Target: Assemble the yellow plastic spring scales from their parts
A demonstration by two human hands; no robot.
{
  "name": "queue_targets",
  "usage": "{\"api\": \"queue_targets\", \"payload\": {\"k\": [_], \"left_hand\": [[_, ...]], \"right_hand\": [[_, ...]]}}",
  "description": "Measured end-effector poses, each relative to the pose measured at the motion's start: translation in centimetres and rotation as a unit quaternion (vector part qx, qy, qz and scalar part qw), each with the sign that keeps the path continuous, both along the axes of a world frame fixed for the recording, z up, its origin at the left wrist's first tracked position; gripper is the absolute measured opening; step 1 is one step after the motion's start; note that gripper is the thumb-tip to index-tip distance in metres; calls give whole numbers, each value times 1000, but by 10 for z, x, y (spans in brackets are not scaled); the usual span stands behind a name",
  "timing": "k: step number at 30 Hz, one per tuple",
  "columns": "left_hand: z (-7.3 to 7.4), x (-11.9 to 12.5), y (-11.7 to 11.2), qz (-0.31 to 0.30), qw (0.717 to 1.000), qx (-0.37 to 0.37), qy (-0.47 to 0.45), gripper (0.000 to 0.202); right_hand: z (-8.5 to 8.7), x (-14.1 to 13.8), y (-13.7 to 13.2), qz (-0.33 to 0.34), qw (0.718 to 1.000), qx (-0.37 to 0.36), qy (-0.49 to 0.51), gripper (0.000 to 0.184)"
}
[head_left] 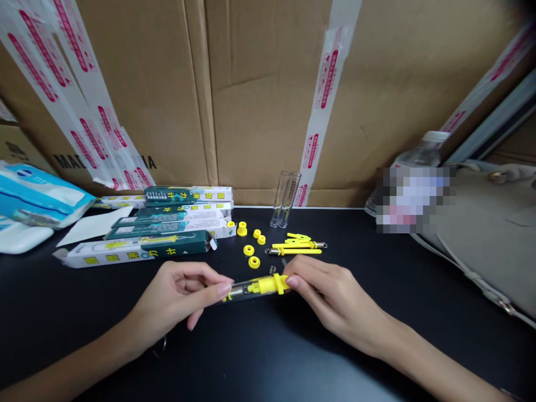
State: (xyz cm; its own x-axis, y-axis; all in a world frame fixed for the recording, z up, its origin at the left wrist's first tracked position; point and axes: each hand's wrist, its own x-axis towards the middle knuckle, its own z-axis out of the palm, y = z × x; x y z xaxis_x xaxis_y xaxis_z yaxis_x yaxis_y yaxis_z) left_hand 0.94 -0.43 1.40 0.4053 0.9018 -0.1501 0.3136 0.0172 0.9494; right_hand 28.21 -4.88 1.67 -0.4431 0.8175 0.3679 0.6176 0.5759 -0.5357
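Note:
Between my hands lies a clear tubular spring scale [247, 288], with yellow parts and a metal spring inside its tube. My left hand [188, 290] pinches the tube's left end between thumb and fingers. At the other end, my right hand [330, 296] grips the yellow end piece [280, 283], whose far tip is hidden by the fingers. Just beyond lie yellow rods with metal hooks [297, 248] and several yellow ring caps [248, 250]. A small loose spring [284, 261] rests near my right fingers. Two clear tubes [281, 201] stand upright farther back.
Several printed boxes [138, 249] lie at the left on the black table [251, 357]. Beside them are a white paper [94, 225] and a blue packet [42, 192]. A plastic bottle [427, 151] and a grey bag [494, 223] stand right. Cardboard [259, 111] walls the back.

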Motion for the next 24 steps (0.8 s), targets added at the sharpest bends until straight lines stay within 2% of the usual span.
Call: {"api": "queue_targets", "payload": {"k": [2, 5, 8, 13, 18, 24], "left_hand": [[1, 0, 0, -4, 1000, 3, 2, 32], [2, 1, 2, -18, 1000, 3, 5, 34], [2, 1, 2, -19, 1000, -3, 5, 32], [1, 3, 1, -23, 999, -21, 12, 35], [6, 3, 2, -37, 996, -61, 47, 47], [8, 3, 5, -51, 994, -81, 42, 52]], "right_hand": [[0, 0, -1, -5, 1000, -5, 3, 32], [3, 0, -1, -27, 999, -19, 24, 26], [4, -2, 0, -51, 994, -73, 65, 21], [2, -8, -1, -49, 970, -159, 177, 19], [-4, -12, -4, -61, 952, -174, 244, 18], [-2, -13, -3, -68, 947, -181, 258, 17]]}}
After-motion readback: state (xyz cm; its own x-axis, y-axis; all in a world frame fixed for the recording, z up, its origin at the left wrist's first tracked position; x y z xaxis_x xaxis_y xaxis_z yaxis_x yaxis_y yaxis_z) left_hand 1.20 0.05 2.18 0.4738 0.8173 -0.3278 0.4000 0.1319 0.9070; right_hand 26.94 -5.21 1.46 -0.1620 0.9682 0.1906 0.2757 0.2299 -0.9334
